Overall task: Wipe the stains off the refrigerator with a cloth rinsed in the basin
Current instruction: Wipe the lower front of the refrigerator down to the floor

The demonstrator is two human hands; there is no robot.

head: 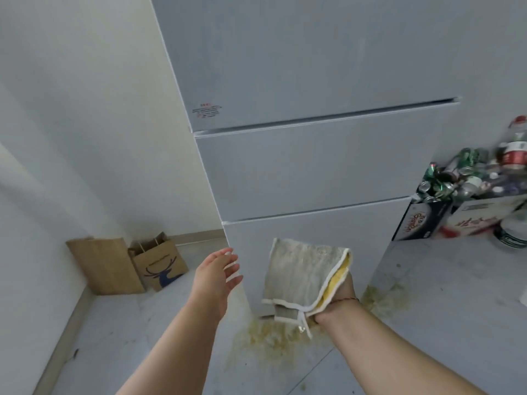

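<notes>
we hold the cloth (306, 276) in front of the refrigerator (313, 166), low by its bottom drawer, our right hand (338, 302) with its grip clamped on it. our left hand (218, 277) hovers beside it, fingers apart and relaxed.

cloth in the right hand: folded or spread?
Folded. The cloth is doubled over the right hand, grey face out, with its yellow inner layer showing at the open edge.

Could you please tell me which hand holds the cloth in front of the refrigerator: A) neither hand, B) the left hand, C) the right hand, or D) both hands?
C: the right hand grips the cloth at its lower corner, while the left hand is open and apart from it.
</notes>
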